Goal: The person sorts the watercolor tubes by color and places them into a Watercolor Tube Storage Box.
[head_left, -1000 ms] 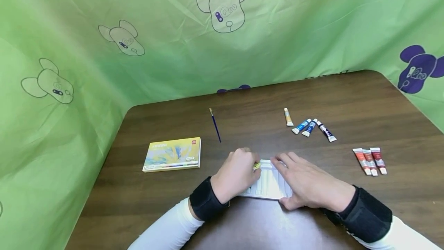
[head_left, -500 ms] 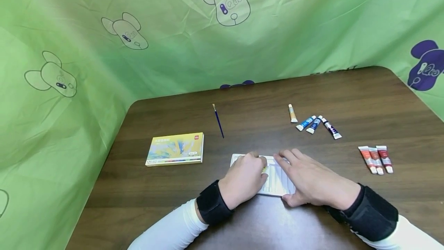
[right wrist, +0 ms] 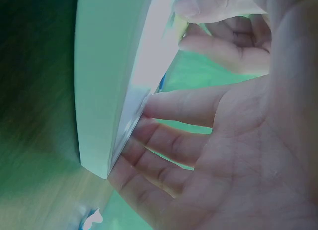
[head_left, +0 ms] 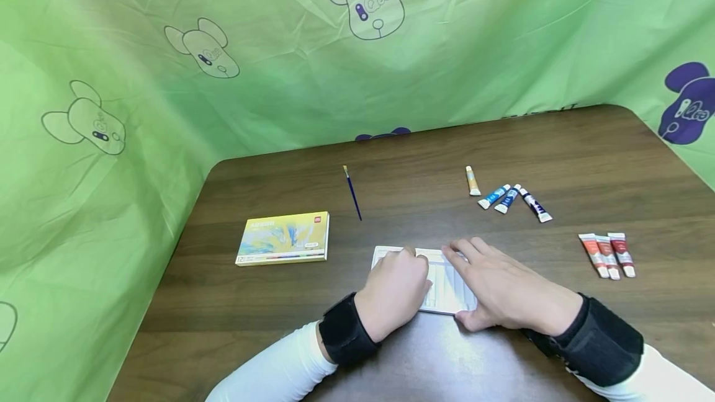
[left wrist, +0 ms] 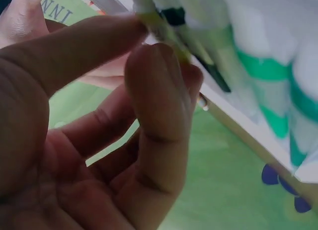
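Well, a yellow item [right wrist: 181, 31] in left hand [head_left: 393, 293], at the white tray [head_left: 382, 250].

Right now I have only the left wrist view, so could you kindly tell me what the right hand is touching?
Observer: The right hand has its fingers against the edge of the white tray.
Operator: Thank you; is there a brush anywhere on the table?
Observer: Yes, in the head view a blue-handled brush lies beyond the tray and to its left.
Operator: And what lies out to the left of the left hand?
Observer: A flat yellow box, seen in the head view.
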`<action>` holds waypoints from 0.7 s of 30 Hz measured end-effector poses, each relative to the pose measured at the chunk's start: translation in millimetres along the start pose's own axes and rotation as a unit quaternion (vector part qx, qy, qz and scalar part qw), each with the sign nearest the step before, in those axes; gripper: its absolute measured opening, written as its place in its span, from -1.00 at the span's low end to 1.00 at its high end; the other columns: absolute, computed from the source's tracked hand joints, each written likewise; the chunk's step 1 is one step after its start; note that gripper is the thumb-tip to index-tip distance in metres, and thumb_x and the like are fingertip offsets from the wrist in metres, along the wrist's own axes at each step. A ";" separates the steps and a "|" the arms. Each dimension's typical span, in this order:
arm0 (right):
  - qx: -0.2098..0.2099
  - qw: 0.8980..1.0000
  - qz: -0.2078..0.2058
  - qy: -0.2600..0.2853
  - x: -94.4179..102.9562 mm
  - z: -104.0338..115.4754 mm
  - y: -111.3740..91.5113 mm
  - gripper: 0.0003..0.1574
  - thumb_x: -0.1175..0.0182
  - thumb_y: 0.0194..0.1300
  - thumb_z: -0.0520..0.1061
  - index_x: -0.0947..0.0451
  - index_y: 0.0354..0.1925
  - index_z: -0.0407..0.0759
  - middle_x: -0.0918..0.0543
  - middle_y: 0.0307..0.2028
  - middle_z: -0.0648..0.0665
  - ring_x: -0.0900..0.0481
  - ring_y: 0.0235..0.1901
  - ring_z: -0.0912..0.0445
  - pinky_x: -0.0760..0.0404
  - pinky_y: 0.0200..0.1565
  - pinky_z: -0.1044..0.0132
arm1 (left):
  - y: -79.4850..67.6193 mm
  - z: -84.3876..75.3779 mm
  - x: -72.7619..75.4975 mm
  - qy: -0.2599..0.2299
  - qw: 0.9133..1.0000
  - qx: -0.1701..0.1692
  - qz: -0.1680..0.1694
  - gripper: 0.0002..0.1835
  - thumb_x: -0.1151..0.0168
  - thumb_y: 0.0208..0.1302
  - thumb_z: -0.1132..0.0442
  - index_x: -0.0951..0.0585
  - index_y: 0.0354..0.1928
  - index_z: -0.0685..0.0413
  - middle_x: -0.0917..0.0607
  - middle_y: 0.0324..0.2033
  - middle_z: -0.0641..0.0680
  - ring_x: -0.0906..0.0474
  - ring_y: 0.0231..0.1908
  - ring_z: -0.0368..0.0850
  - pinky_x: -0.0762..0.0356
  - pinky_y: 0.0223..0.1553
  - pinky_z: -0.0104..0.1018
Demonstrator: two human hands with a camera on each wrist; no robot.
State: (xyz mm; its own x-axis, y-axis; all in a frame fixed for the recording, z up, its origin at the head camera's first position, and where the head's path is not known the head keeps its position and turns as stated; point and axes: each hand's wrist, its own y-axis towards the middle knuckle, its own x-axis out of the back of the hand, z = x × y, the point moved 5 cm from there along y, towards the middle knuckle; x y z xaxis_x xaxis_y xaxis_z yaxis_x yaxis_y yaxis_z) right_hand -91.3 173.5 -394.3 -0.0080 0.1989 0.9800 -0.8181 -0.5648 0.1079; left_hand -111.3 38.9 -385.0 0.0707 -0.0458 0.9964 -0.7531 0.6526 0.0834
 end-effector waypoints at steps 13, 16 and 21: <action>0.005 1.000 -0.007 -0.002 0.1 -0.2 -0.1 0.18 -0.46 -0.23 0.25 -0.41 0.22 -0.46 -0.49 0.13 -0.27 -0.46 0.09 -0.11 -0.50 0.12 0.03 | -0.5 7.1 6.5 -0.013 0.998 -0.048 0.039 -0.78 -0.30 0.18 0.22 -0.60 -0.61 -0.01 -0.58 -0.56 -0.04 -0.56 -0.54 -0.19 -0.51 -0.56 -0.32; 0.004 1.000 -0.006 -0.002 0.0 -0.1 -0.1 0.18 -0.46 -0.23 0.26 -0.41 0.22 -0.46 -0.49 0.13 -0.27 -0.46 0.09 -0.11 -0.50 0.12 0.03 | 0.0 8.6 7.2 -0.022 0.997 -0.060 0.043 -0.76 -0.33 0.17 0.21 -0.58 -0.64 -0.04 -0.57 -0.58 -0.07 -0.54 -0.54 -0.22 -0.50 -0.54 -0.33; 0.000 1.000 0.000 -0.001 -1.0 -0.4 -0.2 0.18 -0.45 -0.22 0.26 -0.41 0.23 -0.45 -0.49 0.13 -0.27 -0.46 0.09 -0.11 -0.50 0.13 0.02 | 0.3 9.1 5.8 -0.012 0.996 -0.071 0.048 -0.78 -0.35 0.19 0.16 -0.62 -0.60 -0.07 -0.59 -0.56 -0.07 -0.57 -0.51 -0.20 -0.53 -0.49 -0.30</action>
State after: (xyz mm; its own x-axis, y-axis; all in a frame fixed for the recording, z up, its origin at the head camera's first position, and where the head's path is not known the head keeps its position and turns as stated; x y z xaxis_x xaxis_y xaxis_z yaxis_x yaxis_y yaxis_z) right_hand -91.4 173.7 -395.3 -0.0069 0.1966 0.9805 -0.8182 -0.5648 0.1075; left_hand -117.0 32.0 -379.1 -0.0131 0.0051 0.9999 -0.6554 0.7552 -0.0125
